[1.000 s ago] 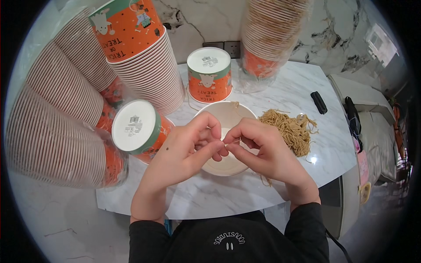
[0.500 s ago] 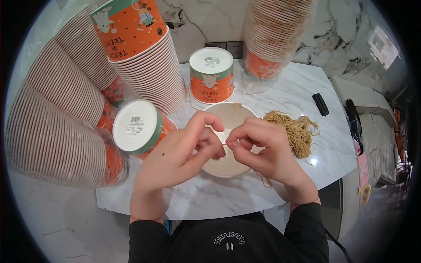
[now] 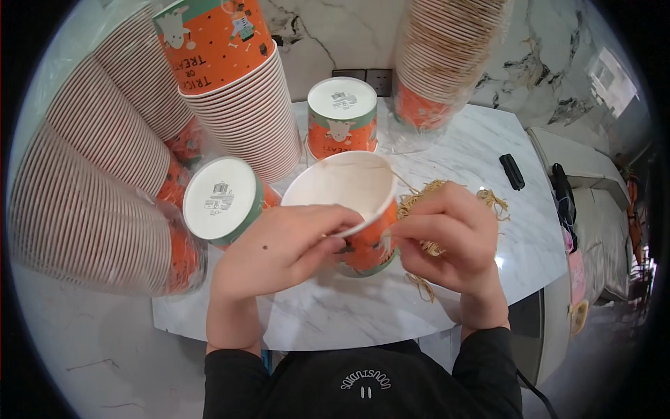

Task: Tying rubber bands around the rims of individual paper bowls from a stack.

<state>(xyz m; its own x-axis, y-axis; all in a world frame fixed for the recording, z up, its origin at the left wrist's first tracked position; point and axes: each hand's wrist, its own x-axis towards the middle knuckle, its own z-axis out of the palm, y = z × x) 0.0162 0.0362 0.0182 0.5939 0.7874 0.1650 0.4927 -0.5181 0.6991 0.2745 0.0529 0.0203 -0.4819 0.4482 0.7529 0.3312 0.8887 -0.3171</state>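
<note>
A paper bucket (image 3: 370,255), orange and green outside and white inside, leans with its mouth toward me at the table's middle. My left hand (image 3: 279,244) is closed on its near rim, thumb outside and fingers inside. By the outer right wall my right hand (image 3: 447,237) is pinched; whatever lies between its fingertips is too small to make out. A thin tan cord (image 3: 405,183) runs from the bucket's right rim toward a loose bundle of tan cords (image 3: 495,202), partly hidden behind my right hand. More cord ends (image 3: 421,288) show below that hand.
Upside-down buckets stand left (image 3: 218,199) and behind (image 3: 342,112). A tall nested stack (image 3: 241,115) and several plastic-wrapped stacks (image 3: 98,216) crowd the left; another wrapped stack (image 3: 450,63) stands at the back. A black object (image 3: 511,172) lies at right on the marble-patterned table (image 3: 335,314).
The bucket has tipped, so its outer right side now shows. My left hand has gone from inside the bucket to its rim; my right hand has moved right, to the outer wall.
</note>
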